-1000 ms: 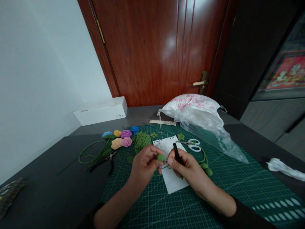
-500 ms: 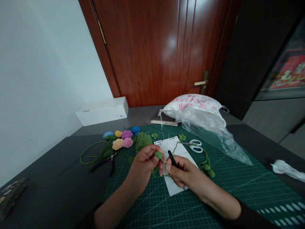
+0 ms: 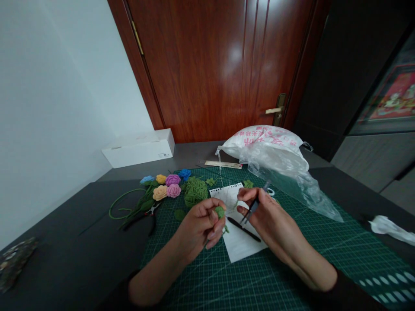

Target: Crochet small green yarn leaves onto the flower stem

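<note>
A small green crocheted piece (image 3: pixel 220 211) is pinched in the fingers of my left hand (image 3: pixel 202 218), with a short green end hanging below. My right hand (image 3: pixel 264 211) grips a slim dark tool with pale, partly see-through ends (image 3: pixel 254 206); its exact kind is blurred. Beneath that hand, a black pen-like stick (image 3: pixel 244 230) lies on a white sheet of notepad paper (image 3: pixel 241 250). Behind my left hand sits a ball of green yarn (image 3: pixel 195 191). White-handled scissors (image 3: pixel 271 191) are mostly hidden behind my right hand.
Crocheted flowers (image 3: pixel 173 185) and black-handled pliers (image 3: pixel 152 211) lie to the left. A green cutting mat (image 3: pixel 194 276) covers the table's middle. At the back are a white box (image 3: pixel 141 153), a ruler (image 3: pixel 223 164) and a stuffed white bag (image 3: pixel 269 140).
My right hand has drawn away from the green piece, up and to the right, and its tool is now tilted. The black stick on the paper has come into view.
</note>
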### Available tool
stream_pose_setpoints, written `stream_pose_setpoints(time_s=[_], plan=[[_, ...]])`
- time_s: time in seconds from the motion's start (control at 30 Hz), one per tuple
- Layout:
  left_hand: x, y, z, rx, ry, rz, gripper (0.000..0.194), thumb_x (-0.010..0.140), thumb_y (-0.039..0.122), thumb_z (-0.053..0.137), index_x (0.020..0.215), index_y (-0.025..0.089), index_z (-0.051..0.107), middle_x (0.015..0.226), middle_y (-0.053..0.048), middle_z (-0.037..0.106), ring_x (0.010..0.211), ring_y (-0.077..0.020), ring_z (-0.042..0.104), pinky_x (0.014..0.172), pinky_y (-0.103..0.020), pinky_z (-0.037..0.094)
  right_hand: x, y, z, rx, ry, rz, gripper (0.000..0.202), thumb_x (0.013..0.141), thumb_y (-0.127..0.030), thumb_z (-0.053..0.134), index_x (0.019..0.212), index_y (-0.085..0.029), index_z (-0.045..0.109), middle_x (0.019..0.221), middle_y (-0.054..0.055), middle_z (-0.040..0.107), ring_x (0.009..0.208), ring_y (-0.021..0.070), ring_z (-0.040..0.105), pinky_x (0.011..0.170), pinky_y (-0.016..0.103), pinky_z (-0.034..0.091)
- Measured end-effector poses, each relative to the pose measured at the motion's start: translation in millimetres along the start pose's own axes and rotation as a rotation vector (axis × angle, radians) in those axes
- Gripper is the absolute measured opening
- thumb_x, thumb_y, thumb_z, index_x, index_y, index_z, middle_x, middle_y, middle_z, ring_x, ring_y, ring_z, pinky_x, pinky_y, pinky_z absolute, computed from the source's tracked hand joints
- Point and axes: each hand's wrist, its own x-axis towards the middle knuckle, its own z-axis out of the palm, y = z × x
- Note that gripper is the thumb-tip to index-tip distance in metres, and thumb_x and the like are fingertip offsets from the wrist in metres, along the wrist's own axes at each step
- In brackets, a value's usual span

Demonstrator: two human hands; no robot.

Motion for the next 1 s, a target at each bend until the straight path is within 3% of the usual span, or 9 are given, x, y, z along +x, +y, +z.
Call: stream_pose_setpoints(time_s=[0.03, 0.17, 0.33, 0.5, 0.8, 1.0], plan=[[-0.5, 0.0, 0.3, 0.000, 0.003, -0.010, 0.016, 0.081, 0.018, 0.071, 0.096, 0.018, 0.064, 0.052, 0.007, 0.050, 0.035, -0.0043, 0.026, 0.032, -0.013, 0.028, -0.9, -3.3, 0.0, -0.004, -0.024, -0.003, 0.035, 0.094, -0.052, 0.062, 0.085, -0.020, 0.073, 0.094, 0.004, 0.061, 0.084, 0.0145, 0.057, 0.073, 0.025, 0.051], [-1.9, -0.5, 2.0, 0.014, 0.009, -0.037, 0.016, 0.083, 0.024, 0.072, 0.095, 0.017, 0.064, 0.051, 0.007, 0.048, 0.036, -0.0041, 0.023, 0.032, -0.013, 0.024, -6.0, -6.1, -2.0, -0.111, -0.115, -0.065, 0.023, 0.095, -0.044, 0.066, 0.096, -0.022, 0.073, 0.081, -0.001, 0.062, 0.060, 0.0070, 0.053, 0.057, 0.019, 0.046], [-0.4, -1.7, 2.3, 0.038, 0.015, -0.048, 0.023, 0.082, 0.031, 0.076, 0.095, 0.017, 0.063, 0.051, 0.008, 0.049, 0.037, -0.0038, 0.023, 0.033, -0.013, 0.025, -9.6, -6.2, -0.6, -0.272, -0.044, -0.265, 0.010, 0.086, -0.022, 0.077, 0.092, -0.022, 0.069, 0.086, 0.000, 0.074, 0.061, 0.0106, 0.070, 0.059, 0.023, 0.058], [-0.3, -4.0, 2.1, 0.054, 0.004, -0.055, 0.029, 0.080, 0.036, 0.079, 0.091, 0.016, 0.062, 0.051, 0.008, 0.048, 0.036, -0.0035, 0.023, 0.032, -0.013, 0.025, -12.7, -6.0, 1.7, -0.293, -0.002, -0.405, 0.010, 0.087, -0.016, 0.075, 0.086, -0.021, 0.067, 0.084, 0.003, 0.078, 0.059, 0.0130, 0.073, 0.056, 0.024, 0.061], [-0.9, -6.5, 2.3, 0.086, 0.010, -0.059, 0.034, 0.080, 0.042, 0.079, 0.094, 0.016, 0.061, 0.051, 0.009, 0.048, 0.036, -0.0032, 0.025, 0.032, -0.013, 0.025, -13.9, 3.4, -0.5, -0.403, 0.002, -0.419, 0.009, 0.088, -0.020, 0.074, 0.086, -0.023, 0.066, 0.083, 0.002, 0.076, 0.057, 0.0132, 0.071, 0.054, 0.025, 0.060], [-1.7, -9.6, -0.6, 0.111, 0.013, -0.087, 0.030, 0.080, 0.039, 0.078, 0.092, 0.017, 0.061, 0.049, 0.008, 0.050, 0.032, -0.0025, 0.026, 0.029, -0.012, 0.023, -11.5, 8.0, -5.2, -0.475, -0.033, -0.288, 0.015, 0.090, -0.028, 0.072, 0.085, -0.022, 0.060, 0.069, -0.002, 0.069, 0.047, 0.0098, 0.063, 0.046, 0.021, 0.051]])
